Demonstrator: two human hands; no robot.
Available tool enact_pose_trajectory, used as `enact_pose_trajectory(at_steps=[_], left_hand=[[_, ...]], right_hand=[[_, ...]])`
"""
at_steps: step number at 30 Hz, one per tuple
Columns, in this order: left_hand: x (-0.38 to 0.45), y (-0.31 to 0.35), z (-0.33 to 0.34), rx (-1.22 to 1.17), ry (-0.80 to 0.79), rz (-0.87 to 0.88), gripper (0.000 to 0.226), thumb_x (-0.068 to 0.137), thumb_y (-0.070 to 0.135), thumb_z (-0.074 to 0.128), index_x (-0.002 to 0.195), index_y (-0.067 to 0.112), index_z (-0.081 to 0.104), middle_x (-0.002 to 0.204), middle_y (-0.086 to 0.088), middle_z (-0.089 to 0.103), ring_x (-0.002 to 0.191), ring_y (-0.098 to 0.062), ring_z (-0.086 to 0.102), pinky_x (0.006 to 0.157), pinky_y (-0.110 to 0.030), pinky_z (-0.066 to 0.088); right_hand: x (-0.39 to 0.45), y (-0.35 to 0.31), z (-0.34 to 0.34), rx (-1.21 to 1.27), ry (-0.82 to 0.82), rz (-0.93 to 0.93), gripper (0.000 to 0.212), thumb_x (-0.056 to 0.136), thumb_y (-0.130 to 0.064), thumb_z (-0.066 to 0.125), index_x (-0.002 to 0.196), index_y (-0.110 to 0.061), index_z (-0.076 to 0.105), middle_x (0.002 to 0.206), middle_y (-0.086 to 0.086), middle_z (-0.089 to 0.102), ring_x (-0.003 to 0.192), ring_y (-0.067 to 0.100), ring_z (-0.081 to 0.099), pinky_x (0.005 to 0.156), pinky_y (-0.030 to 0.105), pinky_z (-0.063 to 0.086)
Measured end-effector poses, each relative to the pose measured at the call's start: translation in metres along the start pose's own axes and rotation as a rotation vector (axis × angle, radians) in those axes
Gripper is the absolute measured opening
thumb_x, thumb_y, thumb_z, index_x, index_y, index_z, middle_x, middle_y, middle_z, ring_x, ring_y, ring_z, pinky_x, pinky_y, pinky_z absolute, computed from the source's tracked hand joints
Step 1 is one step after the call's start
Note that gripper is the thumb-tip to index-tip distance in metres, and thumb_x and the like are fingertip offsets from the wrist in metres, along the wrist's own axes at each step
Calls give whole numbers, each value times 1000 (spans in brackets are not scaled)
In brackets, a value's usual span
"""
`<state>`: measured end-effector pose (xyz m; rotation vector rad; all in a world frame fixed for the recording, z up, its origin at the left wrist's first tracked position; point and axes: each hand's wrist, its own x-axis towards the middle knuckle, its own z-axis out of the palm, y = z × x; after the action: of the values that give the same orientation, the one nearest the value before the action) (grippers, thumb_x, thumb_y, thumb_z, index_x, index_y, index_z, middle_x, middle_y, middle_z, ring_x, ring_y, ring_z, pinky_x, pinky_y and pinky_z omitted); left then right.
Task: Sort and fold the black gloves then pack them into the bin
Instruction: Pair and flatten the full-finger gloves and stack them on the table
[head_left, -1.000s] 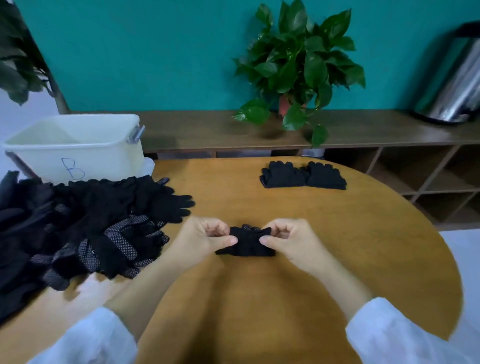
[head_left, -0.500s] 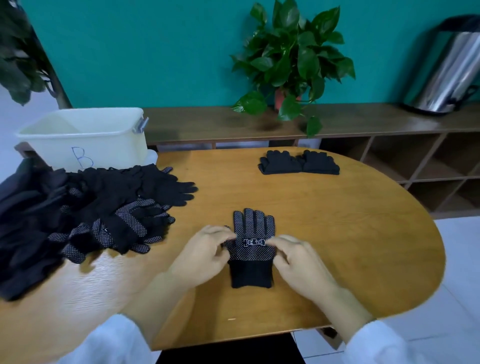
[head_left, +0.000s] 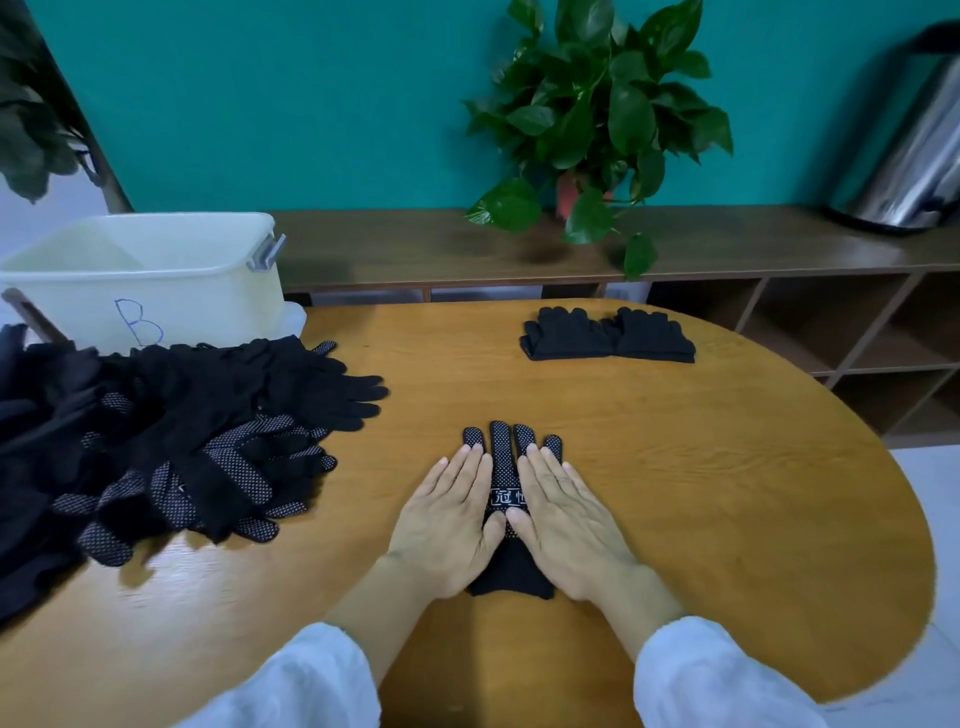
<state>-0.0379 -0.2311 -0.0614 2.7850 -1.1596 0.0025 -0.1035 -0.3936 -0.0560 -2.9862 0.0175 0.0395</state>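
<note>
Pressing dotted glove (head_left: 503, 467) flat on table (head_left: 727, 493) centre with left hand (head_left: 447, 525) and right hand (head_left: 566, 525), fingers straight and together (possibly 2 gloves stacked); risking crooked fold if layers slip.

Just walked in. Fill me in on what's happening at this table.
A person is sorting black gloves. Both the left hand and right hand press flat on a dotted glove on the table. An unsorted pile lies left, folded gloves sit farther back, beside the bin.
</note>
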Motion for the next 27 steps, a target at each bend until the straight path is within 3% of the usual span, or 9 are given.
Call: enact_pose_trajectory(at_steps=[8, 14, 17, 19, 23, 27], left_hand=[[35, -4, 3, -8, -17, -20, 90, 76, 54, -24, 154, 11, -13, 163, -5, -16, 148, -13, -21, 121, -32, -12], [39, -8, 2, -3, -29, -7, 91, 78, 58, -22, 154, 11, -11, 163, -4, -15, 147, -12, -21, 120, -29, -14], [31, -15, -7, -49, 31, -29, 91, 81, 63, -16, 155, 11, -8, 164, -3, -10, 147, -10, -19, 118, -24, -15], [19, -25, -16, -60, 94, -47, 85, 88, 61, -9, 155, 11, -3, 164, -2, -5, 146, -6, -17, 117, -22, -15], [-21, -48, -35, -54, 155, -104, 66, 105, 47, 18, 157, 12, -1, 164, 0, -5, 148, -7, -14, 119, -22, -11], [-74, -78, -40, -57, 187, -157, 68, 100, 49, 17, 157, 12, 9, 163, 1, 2, 146, -4, -10, 116, -18, -13]], right_hand=[[29, 24, -5, 1, -31, -15, 97, 64, -66, -43, 145, -18, -22, 159, 0, -23, 145, 10, -24, 118, 27, -16], [35, 24, -13, -19, -95, -5, 108, 61, -69, -41, 151, -15, -15, 160, 1, -20, 146, 10, -21, 116, 26, -16], [33, 19, -29, 20, -127, 11, 76, 94, -60, -4, 154, -14, -12, 161, 1, -16, 147, 9, -17, 118, 24, -12], [32, 13, -41, 23, -120, 17, 65, 105, -46, 14, 154, -13, -11, 162, 1, -15, 147, 9, -15, 119, 25, -10], [30, -13, -55, 11, -96, -12, 62, 106, -42, 18, 154, -13, -9, 163, 1, -12, 148, 9, -13, 119, 24, -9], [29, -60, -61, 33, -73, -94, 63, 106, -41, 22, 155, -13, -5, 163, 0, -7, 149, 8, -9, 115, 21, -9]])
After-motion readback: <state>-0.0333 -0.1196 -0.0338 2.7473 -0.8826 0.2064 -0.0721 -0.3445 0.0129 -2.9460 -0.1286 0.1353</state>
